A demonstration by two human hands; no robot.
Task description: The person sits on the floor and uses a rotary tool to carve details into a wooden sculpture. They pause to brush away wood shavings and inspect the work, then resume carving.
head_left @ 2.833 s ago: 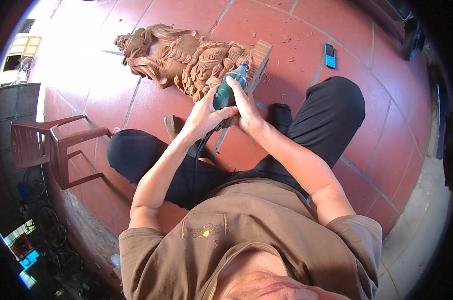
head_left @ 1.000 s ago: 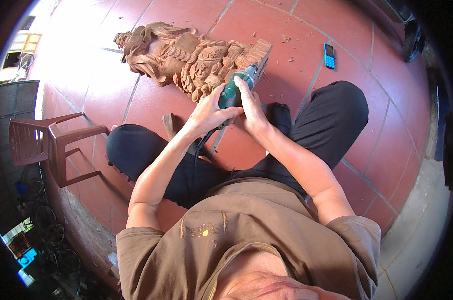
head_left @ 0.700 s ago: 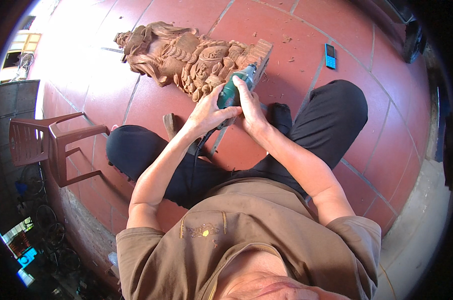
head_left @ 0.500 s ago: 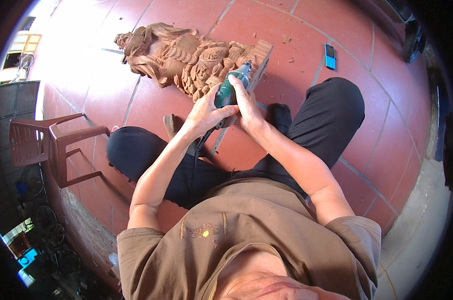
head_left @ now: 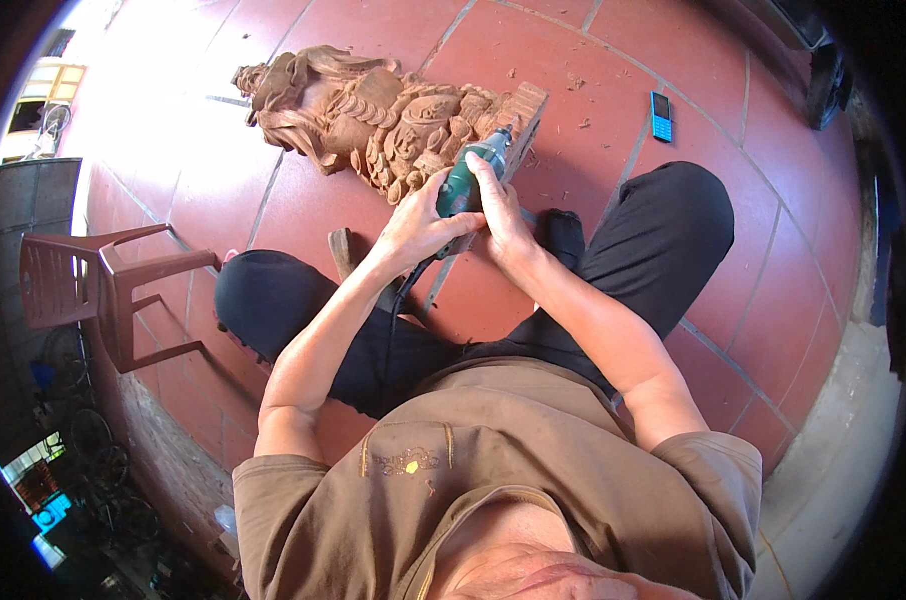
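Note:
A green rotary tool [head_left: 460, 190] with a grey nose is held between my two hands, its tip against or close above the base of a carved wooden statue [head_left: 398, 125]. My left hand [head_left: 420, 222] wraps the tool's left side near its rear. From the right, my right hand [head_left: 501, 210] grips it, thumb lying along the body. The brown statue lies on its side across the floor, its flat base [head_left: 529, 112] toward the right. A black cord [head_left: 405, 290] runs from the tool's rear down past my left leg. The bit's exact contact point is too small to tell.
A blue mobile phone [head_left: 661, 117] lies on the red tiled floor [head_left: 713, 60] at right. Wood chips [head_left: 575, 82] are scattered beyond the base. A brown plastic chair [head_left: 113, 280] stands at left. By my left knee is a wooden piece [head_left: 342, 250]. My bent legs flank the work.
Both hands and the tool have shifted very slightly to the right. The statue appears almost unmoved, and my grip looks the same.

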